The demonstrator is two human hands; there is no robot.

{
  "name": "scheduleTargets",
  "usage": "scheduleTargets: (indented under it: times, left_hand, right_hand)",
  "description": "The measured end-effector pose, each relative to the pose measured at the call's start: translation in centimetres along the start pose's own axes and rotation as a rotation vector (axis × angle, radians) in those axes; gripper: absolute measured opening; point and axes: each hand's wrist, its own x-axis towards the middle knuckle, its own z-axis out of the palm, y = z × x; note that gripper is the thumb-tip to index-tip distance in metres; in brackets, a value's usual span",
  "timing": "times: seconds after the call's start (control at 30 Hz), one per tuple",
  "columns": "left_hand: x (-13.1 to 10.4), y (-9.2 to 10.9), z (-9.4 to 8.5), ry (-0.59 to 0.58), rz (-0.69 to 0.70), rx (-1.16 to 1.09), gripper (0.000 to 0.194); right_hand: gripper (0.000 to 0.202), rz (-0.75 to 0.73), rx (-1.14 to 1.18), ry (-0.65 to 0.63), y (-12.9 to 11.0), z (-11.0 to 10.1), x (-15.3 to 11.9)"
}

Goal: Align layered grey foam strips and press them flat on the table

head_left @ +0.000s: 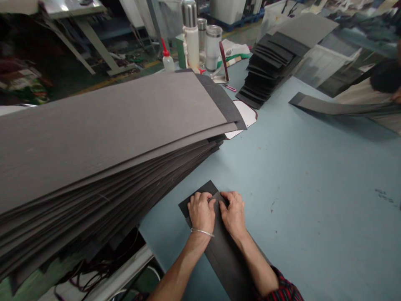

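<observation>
A long dark grey sheet [224, 259] of stiff-looking material lies on the blue-green table between my forearms, with a flap or second layer crossing its far end. On the left part of that end, my left hand [201, 212] has its fingers curled down and its thumb pressed against the material. Close beside it, my right hand [233, 213] is bent over the right edge, thumb and fingers drawn together on the same sheet. The fingertips partly cover the layers' edge. Just beyond my left hand rises a large stack of similar grey sheets [125, 129].
White piece [246, 115] pokes from under the stack's tip. Behind stand a red-tipped bottle [168, 62], flask [190, 46] and tumbler [213, 48]. A second pile [269, 62] leans at the back. At right, another person's hand [397, 95] is by a bent strip [338, 108].
</observation>
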Motion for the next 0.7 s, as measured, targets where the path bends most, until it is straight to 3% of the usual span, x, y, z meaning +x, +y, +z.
scheduleTargets:
  times: [0.37, 0.43, 0.57, 0.7]
  left_hand:
    - [-0.1, 0.1, 0.6, 0.043, -0.014, -0.007, 0.005]
    - [0.1, -0.5, 0.3, 0.028, 0.004, -0.09, 0.007]
    - [0.3, -3.9, -1.7, 0.051, -0.018, -0.398, 0.016]
    - [-0.8, -8.1, -4.4, 0.097, -0.114, -0.405, 0.019]
  right_hand:
    - [0.022, -0.023, -0.012, 0.009, 0.3, 0.2, -0.1]
    - [0.023, -0.036, -0.028, -0.005, 0.4, 0.0, 0.0]
    - [0.025, -0.087, -0.018, -0.057, 0.7, -0.6, 0.1]
    - [0.032, -0.141, -0.01, -0.007, 0.6, -0.9, -0.3]
